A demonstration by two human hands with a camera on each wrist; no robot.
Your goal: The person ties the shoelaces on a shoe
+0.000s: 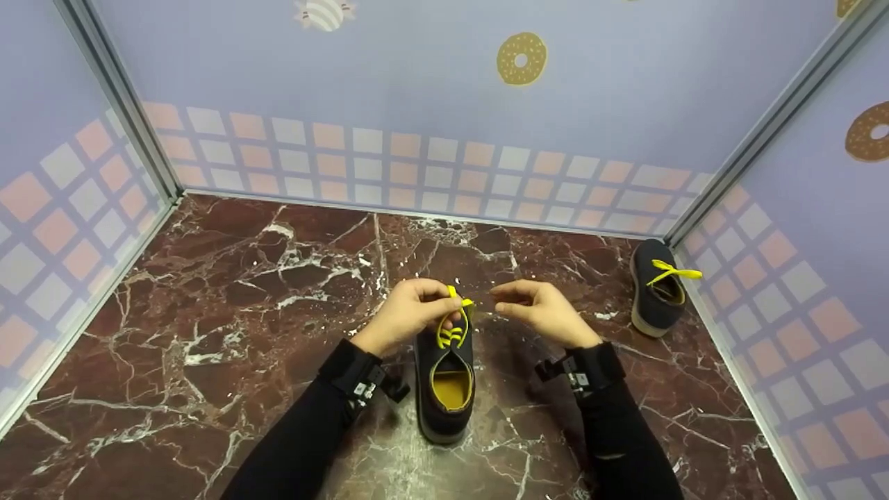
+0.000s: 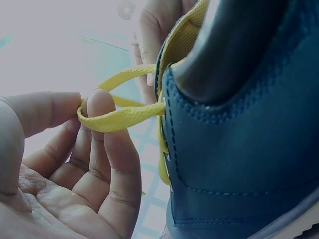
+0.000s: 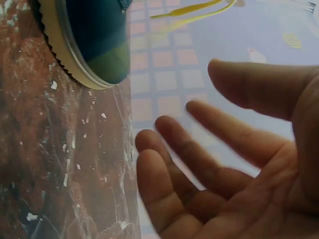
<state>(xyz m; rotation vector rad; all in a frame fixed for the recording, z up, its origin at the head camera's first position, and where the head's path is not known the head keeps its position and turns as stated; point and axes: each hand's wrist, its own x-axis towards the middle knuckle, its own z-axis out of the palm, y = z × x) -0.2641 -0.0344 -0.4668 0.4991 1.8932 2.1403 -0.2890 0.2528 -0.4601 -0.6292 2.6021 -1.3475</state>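
A dark shoe point(image 1: 444, 422) with a yellow lining stands upright on the floor, its heel toward me. Yellow laces point(image 1: 451, 337) run across its front. My left hand point(image 1: 415, 310) pinches a yellow shoelace point(image 2: 124, 118) between thumb and fingers; in the left wrist view the lace bends in a loop from the shoe's eyelets to the fingertips. To the right of the shoe, my right hand point(image 1: 545, 312) hangs in the air with loosely bent fingers and nothing in them. In the right wrist view its thumb and fingers stand apart, with a lace end point(image 3: 192, 9) beyond them.
Another dark shoe point(image 1: 656, 309), with a yellow lace tied on it, stands at the right near the wall corner. Reddish marbled floor point(image 1: 229, 292) spreads around. Patterned walls with pale squares enclose the back point(image 1: 444, 90) and both sides.
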